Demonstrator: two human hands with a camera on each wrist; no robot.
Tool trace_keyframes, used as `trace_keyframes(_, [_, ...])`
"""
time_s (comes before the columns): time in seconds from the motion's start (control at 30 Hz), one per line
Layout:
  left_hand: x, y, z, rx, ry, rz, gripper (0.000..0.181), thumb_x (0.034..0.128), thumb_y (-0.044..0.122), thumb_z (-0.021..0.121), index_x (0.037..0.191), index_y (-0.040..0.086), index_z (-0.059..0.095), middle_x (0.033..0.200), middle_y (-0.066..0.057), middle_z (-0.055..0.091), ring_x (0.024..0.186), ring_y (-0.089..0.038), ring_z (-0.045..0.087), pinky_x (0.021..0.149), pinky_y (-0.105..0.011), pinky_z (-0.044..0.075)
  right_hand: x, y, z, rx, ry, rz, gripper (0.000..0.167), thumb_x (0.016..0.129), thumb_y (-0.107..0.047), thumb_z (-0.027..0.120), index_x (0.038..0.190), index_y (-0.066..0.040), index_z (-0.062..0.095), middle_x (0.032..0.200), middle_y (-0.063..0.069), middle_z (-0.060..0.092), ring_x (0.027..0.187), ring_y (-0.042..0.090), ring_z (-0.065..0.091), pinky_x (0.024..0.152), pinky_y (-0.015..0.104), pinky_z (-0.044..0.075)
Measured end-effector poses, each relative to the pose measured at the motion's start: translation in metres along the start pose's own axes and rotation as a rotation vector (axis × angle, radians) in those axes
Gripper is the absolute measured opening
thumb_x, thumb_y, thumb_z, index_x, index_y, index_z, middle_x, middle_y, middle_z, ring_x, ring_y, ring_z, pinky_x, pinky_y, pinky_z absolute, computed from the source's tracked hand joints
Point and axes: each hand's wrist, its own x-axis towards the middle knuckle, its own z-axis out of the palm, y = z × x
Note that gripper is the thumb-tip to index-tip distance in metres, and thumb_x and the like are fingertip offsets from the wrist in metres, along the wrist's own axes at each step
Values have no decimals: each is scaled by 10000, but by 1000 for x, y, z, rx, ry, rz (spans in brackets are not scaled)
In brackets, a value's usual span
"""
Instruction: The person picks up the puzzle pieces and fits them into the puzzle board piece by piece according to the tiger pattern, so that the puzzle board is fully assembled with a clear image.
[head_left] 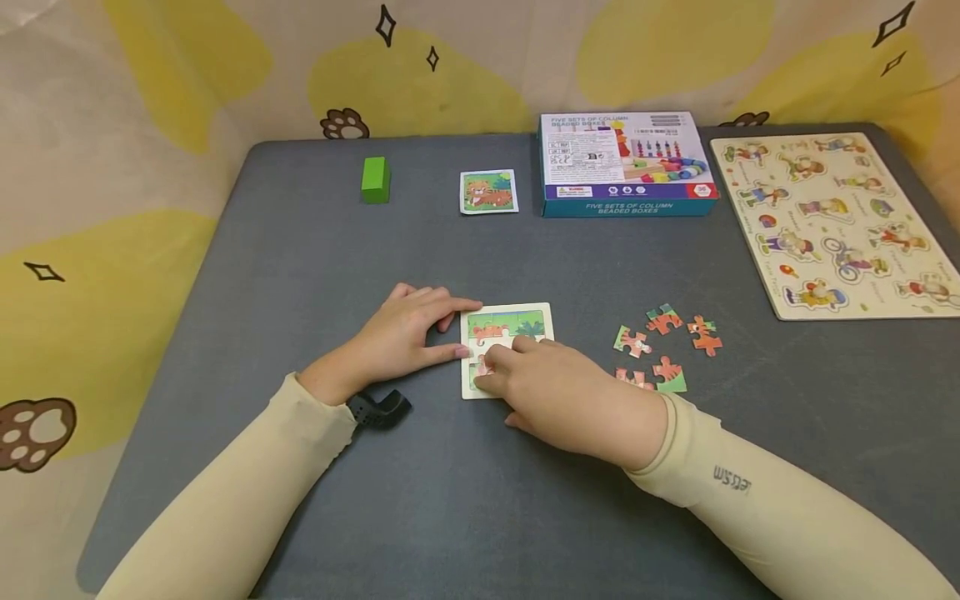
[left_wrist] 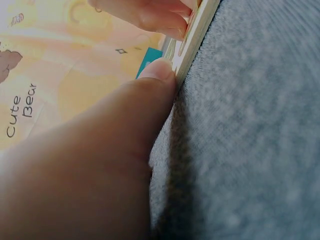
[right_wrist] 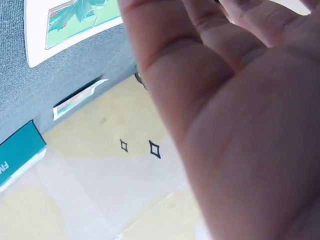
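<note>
A small white-framed jigsaw board [head_left: 513, 310] with a partly filled jungle picture lies on the grey table. At its left side is my left hand [head_left: 405, 333], the thumb touching the left edge and the index finger stretched to the top left corner. The left wrist view shows the thumb [left_wrist: 157, 70] against the board's edge [left_wrist: 192, 50]. My right hand [head_left: 562, 387] is over the board's lower right, its fingertips pressing on the lower left, where an orange-and-white puzzle piece [head_left: 482, 363] partly shows. The right wrist view shows mostly the palm [right_wrist: 240, 125]; its fingertips are hidden.
Several loose puzzle pieces [head_left: 664, 320] lie right of the board, some partly behind the right forearm. Farther back are a green block [head_left: 375, 181], a tiger picture card [head_left: 488, 192] and a bead-set box [head_left: 626, 162]. A wooden figure puzzle [head_left: 840, 225] lies far right.
</note>
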Motion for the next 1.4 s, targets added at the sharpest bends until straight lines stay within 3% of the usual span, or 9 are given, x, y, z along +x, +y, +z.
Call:
trace_keyframes(0.4, [-1,-1,1,0,-1,-1,576,938,381,808,1446,175,631,871,54,455,793,-106,416,876,-425,276,-2,5,-4,76,-2,-42,414,942,-292,811,1322,-159,715,1363,57,637,1230,300,612,1036,440,495])
trace_keyframes(0.53, [-1,-2,1,0,1,1,576,937,386,808,1443,173,633,871,55,456,794,-104,419,875,-425,276,-5,9,-9,116,-14,-26,370,952,-252,801,1305,-166,729,1334,20,660,1209,267,643,975,437,534])
trace_keyframes(0.67, [0,-3,2,6,1,5,579,938,392,806,1446,176,631,871,55,456,796,-101,423,869,-426,272,-11,19,-19,131,-4,55,254,926,-187,818,1176,-169,780,1126,-18,715,981,205,685,798,419,571])
trace_keyframes(0.87, [0,-2,2,9,-2,7,589,939,397,804,1454,174,626,874,55,454,806,-99,423,864,-425,262,-20,38,-32,159,-29,216,80,897,-148,843,957,-168,794,867,-47,688,716,163,588,631,360,498])
trace_keyframes(1.1, [-1,-1,2,3,1,12,594,937,392,807,1456,166,625,873,53,453,798,-101,419,860,-423,261,-24,55,-33,172,-63,319,212,911,-213,837,761,-203,687,672,-55,571,634,164,535,585,364,432])
trace_keyframes(1.4, [-2,0,2,-1,-6,10,595,942,396,801,1462,170,620,872,53,450,795,-99,410,861,-425,257,-33,89,-32,199,-107,478,312,809,-204,921,696,-186,631,677,-21,602,661,217,576,595,409,437])
